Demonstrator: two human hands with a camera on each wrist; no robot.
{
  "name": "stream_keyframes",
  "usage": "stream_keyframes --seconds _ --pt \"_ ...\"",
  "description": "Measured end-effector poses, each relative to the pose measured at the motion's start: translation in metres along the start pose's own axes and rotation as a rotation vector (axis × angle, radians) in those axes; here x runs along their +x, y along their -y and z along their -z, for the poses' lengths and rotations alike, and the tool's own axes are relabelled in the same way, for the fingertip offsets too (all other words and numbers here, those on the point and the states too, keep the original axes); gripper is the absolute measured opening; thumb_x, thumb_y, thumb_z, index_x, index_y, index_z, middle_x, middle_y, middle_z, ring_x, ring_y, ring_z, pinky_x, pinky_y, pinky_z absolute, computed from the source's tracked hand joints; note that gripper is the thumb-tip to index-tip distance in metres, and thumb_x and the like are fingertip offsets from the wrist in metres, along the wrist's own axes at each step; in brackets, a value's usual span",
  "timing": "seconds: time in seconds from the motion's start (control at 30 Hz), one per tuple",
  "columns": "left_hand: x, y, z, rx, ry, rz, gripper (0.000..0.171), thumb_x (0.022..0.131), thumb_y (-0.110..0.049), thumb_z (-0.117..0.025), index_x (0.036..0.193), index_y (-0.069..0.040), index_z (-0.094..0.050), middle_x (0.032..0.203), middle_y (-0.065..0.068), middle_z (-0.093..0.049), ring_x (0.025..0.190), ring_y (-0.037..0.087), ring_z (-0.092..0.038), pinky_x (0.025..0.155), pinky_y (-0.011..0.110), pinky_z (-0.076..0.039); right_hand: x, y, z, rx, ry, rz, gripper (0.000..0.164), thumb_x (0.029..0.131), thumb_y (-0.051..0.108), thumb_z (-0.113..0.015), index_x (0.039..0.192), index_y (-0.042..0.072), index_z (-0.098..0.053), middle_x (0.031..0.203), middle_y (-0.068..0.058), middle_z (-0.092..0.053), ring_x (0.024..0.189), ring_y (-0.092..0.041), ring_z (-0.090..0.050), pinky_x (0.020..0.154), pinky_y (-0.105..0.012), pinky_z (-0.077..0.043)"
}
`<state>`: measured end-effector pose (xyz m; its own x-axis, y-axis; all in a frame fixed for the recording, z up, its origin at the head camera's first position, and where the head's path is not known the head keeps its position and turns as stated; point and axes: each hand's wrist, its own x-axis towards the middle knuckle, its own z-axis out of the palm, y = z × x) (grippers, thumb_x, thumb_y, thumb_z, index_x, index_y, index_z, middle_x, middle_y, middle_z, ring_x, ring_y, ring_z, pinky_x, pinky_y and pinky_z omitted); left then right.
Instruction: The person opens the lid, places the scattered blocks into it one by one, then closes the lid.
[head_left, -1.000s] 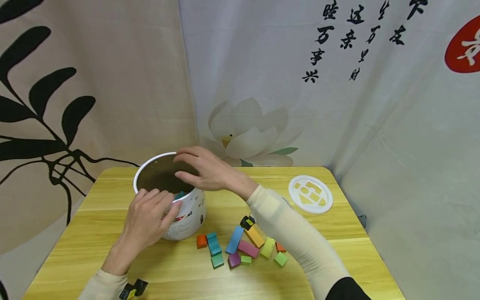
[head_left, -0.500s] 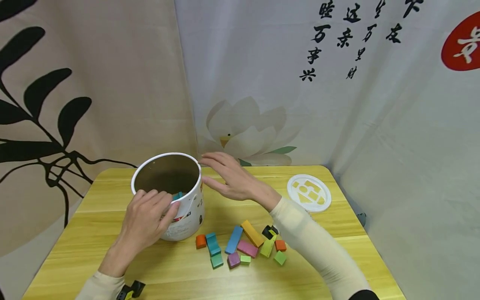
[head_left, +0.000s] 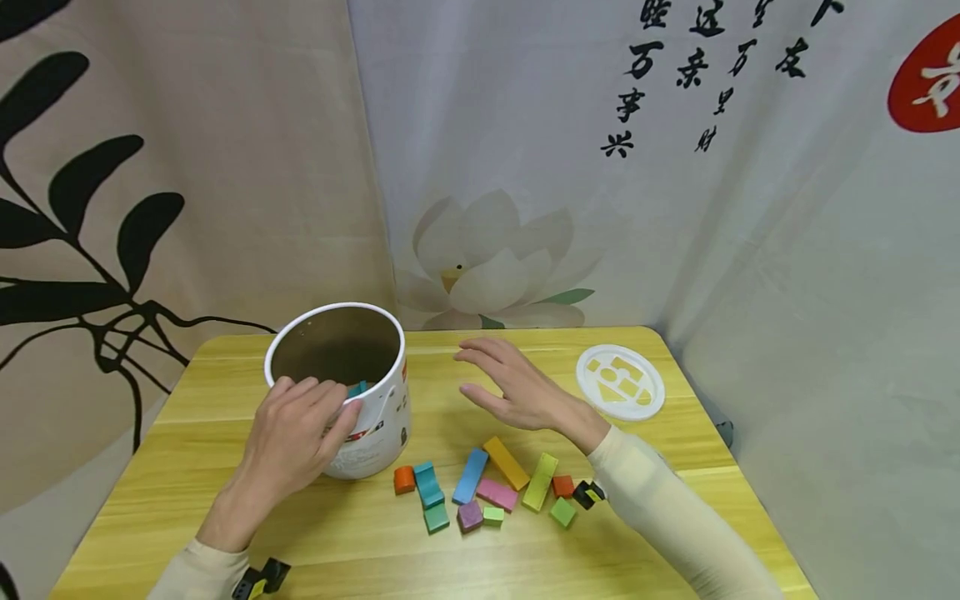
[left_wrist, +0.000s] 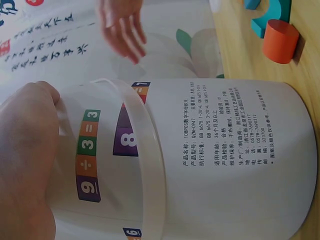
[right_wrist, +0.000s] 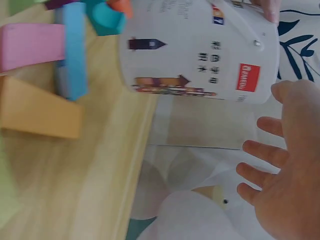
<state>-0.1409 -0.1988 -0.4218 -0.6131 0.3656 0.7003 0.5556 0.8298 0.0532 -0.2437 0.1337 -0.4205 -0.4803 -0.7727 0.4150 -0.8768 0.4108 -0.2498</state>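
A white printed bucket (head_left: 378, 429) stands on the left part of the table, its mouth tipped into view; a bit of teal block (head_left: 357, 389) shows inside. My left hand (head_left: 296, 429) grips its near rim, fingers over the edge and thumb on the outside. In the left wrist view, that hand (left_wrist: 25, 165) covers part of the bucket's upper wall. My right hand (head_left: 521, 387) is in the air right of the bucket, fingers spread and holding nothing. Below it lie loose blocks: a blue one (head_left: 470, 476), an orange one (head_left: 506, 463), a pink one (head_left: 497, 494) and several others.
A white round lid with shaped cut-outs (head_left: 652, 392) lies at the back right of the wooden table (head_left: 337, 550). Behind the table hangs a printed cloth (head_left: 517, 167) with a plant, a lotus and writing. A thin handle (left_wrist: 150, 165) runs across the bucket's side.
My right hand has come away from over the bucket's mouth and moved right and toward me, uncovering the far rim. The left hand stays on the near rim.
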Motion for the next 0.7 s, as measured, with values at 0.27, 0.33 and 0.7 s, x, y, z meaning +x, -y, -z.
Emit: stream_keyframes --seconds 0.27,0.33,0.7 --pt "0.003 -0.001 0.003 -0.005 0.055 0.018 0.031 0.098 -0.035 -0.053 0.073 -0.016 -0.050 0.068 -0.002 -0.063 0.062 0.018 -0.051 0.063 0.035 -0.030 -0.033 -0.001 -0.021 -0.001 0.138 -0.024 0.049 0.104 0.039 -0.055 0.143 0.008 -0.057 0.152 -0.009 -0.047 0.141 -0.028 -0.038 0.115 -0.050 -0.033" --pt "0.003 -0.001 0.004 -0.005 0.069 0.023 0.030 0.098 -0.035 -0.053 0.073 -0.017 -0.051 0.069 -0.002 -0.065 0.063 0.019 -0.052 0.063 0.034 -0.030 -0.038 0.001 -0.029 -0.009 0.170 -0.016 0.050 0.104 0.041 -0.055 0.143 0.009 -0.057 0.153 -0.009 -0.047 0.141 -0.028 -0.038 0.115 -0.050 -0.032" --pt "0.002 -0.002 0.006 0.000 0.090 0.039 0.029 0.098 -0.035 -0.053 0.075 -0.016 -0.053 0.073 0.000 -0.068 0.065 0.019 -0.054 0.064 0.035 -0.031 -0.046 0.024 -0.069 -0.015 0.295 0.079 0.060 0.102 0.050 -0.054 0.148 0.011 -0.052 0.154 -0.010 -0.046 0.143 -0.027 -0.035 0.117 -0.048 -0.031"
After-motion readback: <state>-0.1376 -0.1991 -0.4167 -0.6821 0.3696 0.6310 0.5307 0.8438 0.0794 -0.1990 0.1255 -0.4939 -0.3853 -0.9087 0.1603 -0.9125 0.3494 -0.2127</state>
